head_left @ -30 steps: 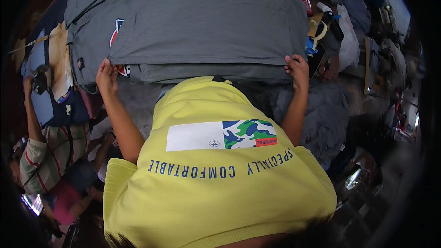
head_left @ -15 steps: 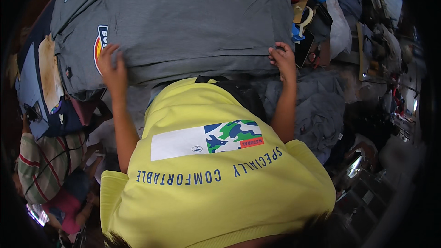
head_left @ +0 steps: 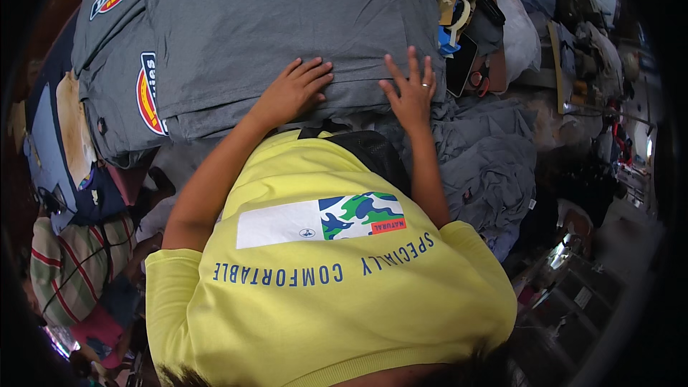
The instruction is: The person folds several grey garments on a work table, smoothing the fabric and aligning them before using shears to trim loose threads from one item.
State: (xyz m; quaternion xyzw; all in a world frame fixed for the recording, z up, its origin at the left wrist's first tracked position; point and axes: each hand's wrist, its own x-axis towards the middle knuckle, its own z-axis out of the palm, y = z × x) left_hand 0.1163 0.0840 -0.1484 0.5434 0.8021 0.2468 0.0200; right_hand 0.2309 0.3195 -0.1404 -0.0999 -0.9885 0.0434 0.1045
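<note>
A smooth grey garment (head_left: 287, 21), its hem toward me, lies over other grey garments in a pile. Along its left side show two oval printed logos in red, yellow and blue, one on the lower garment (head_left: 115, 104). My left hand (head_left: 294, 93) rests palm down on the cloth near the middle of the hem, fingers stretched out. To the right, my right hand (head_left: 412, 93) is spread over the hem near the pile's right corner, a ring on one finger. Neither hand grips anything.
Right of the pile lie a phone-like dark slab (head_left: 461, 64), orange-handled scissors (head_left: 481, 80), a tape roll (head_left: 462, 14) and a white plastic bag (head_left: 516, 21). Crumpled grey cloth (head_left: 487, 158) is heaped beside my right arm. A striped bundle (head_left: 68, 265) sits at lower left, near another person.
My left hand has moved right from the logo to the middle of the hem. My right hand has shifted left from the corner, its pinched fingers now spread and off the edge.
</note>
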